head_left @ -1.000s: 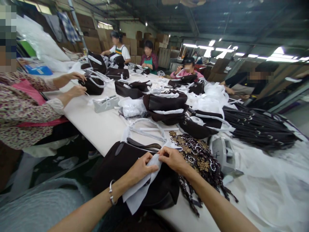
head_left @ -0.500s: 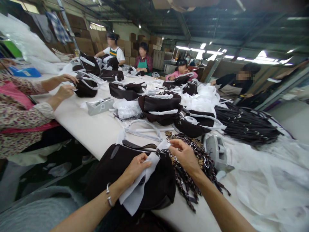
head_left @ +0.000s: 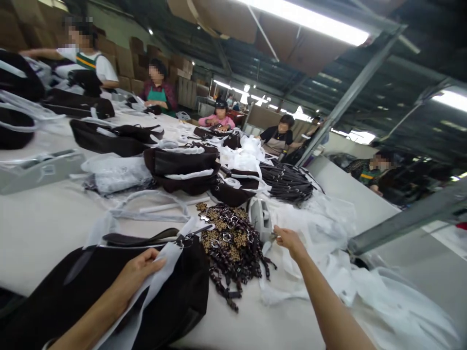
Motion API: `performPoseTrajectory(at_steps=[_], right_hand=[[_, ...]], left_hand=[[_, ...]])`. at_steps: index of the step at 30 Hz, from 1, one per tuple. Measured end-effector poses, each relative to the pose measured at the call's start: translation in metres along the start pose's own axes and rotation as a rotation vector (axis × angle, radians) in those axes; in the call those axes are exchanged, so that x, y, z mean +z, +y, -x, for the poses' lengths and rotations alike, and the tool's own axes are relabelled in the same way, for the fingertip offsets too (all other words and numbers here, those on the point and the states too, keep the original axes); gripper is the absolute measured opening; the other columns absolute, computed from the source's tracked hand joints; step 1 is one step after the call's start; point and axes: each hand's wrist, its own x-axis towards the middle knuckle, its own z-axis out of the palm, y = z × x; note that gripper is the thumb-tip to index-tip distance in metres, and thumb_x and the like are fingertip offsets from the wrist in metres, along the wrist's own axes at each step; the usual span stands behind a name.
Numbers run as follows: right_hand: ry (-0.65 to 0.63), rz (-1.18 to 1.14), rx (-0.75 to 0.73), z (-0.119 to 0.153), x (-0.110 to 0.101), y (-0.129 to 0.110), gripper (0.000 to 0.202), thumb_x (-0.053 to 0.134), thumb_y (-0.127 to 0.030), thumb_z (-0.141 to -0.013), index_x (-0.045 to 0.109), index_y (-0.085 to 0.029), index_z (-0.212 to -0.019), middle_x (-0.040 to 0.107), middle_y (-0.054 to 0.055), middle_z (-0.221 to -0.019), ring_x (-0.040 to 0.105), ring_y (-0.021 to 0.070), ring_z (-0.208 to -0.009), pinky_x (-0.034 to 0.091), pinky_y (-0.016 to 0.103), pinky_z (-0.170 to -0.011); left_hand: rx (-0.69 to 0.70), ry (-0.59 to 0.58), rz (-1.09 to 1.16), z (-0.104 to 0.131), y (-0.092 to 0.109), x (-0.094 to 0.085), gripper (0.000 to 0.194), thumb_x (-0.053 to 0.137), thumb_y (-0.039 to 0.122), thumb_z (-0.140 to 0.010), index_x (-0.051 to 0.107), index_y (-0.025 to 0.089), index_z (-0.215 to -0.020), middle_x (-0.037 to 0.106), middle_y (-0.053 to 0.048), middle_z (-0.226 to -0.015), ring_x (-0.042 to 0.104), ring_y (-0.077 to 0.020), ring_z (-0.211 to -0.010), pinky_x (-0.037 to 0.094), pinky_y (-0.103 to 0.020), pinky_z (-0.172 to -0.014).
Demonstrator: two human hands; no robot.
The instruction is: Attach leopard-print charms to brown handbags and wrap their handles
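A dark brown bag [head_left: 171, 296] lies at the table's near edge, its handles wrapped in white material. My left hand [head_left: 140, 270] pinches a white strip [head_left: 166, 267] over the bag's front, below a metal ring and clasp. Out to the right, my right hand [head_left: 290, 240] is closed at the front end of a grey tape dispenser [head_left: 260, 218]; what its fingertips hold is too small to make out. Between the hands lies a pile of beaded tassels [head_left: 229, 238] with patterned flower shapes and metal rings.
More brown bags [head_left: 182, 167] and a plastic-wrapped bundle [head_left: 118, 172] stand farther back. Black straps [head_left: 286, 182] are heaped at centre right. White wrapping sheets [head_left: 386, 296] spread over the right side. Another grey dispenser [head_left: 40, 170] is at left. Several people work around the table.
The view has swung right. My right hand has left the bag's clasp and moved right to the grey dispenser. My left hand still pinches the white strip on the bag.
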Motion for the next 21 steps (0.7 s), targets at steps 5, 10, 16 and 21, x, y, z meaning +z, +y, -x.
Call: performPoseTrajectory(at_steps=[5,10,16,21], right_hand=[[-0.028,-0.083,0.106,-0.014,0.018,0.005,0.035,0.071,-0.049,-0.069,0.068,-0.014,-0.070,0.070,0.004,-0.069,0.064,0.0191,-0.067,0.047,0.030,-0.059],[0.066,-0.178,0.060,-0.008,0.018,0.004,0.027,0.067,-0.043,-0.072,0.065,-0.016,-0.073,0.070,0.003,-0.073,0.064,0.0175,-0.073,0.049,0.030,-0.069],[0.057,-0.180,0.073,0.023,0.012,0.027,0.029,0.061,-0.047,-0.060,0.062,-0.018,-0.063,0.070,0.006,-0.064,0.065,0.0202,-0.064,0.050,0.031,-0.061],[0.021,-0.001,0.086,0.021,0.014,0.036,0.022,0.064,-0.041,-0.057,0.061,-0.019,-0.054,0.067,0.006,-0.055,0.065,0.0212,-0.057,0.049,0.031,-0.055]], left_hand=[[-0.011,-0.001,0.011,0.002,0.001,0.001,0.046,0.082,0.051,-0.056,0.057,0.019,-0.077,0.064,0.003,-0.056,0.055,-0.0144,-0.046,0.040,-0.022,-0.047],[-0.016,-0.003,0.014,-0.004,-0.005,-0.005,0.044,0.081,0.050,-0.059,0.057,0.019,-0.079,0.064,0.003,-0.055,0.054,-0.0134,-0.045,0.038,-0.021,-0.045],[-0.027,-0.031,0.033,-0.009,-0.006,-0.008,0.042,0.081,0.047,-0.061,0.056,0.018,-0.079,0.064,0.002,-0.055,0.054,-0.0126,-0.043,0.039,-0.019,-0.044],[-0.034,-0.047,0.056,-0.007,0.001,-0.008,0.043,0.082,0.045,-0.059,0.054,0.018,-0.079,0.065,0.001,-0.056,0.055,-0.0119,-0.044,0.041,-0.019,-0.045]])
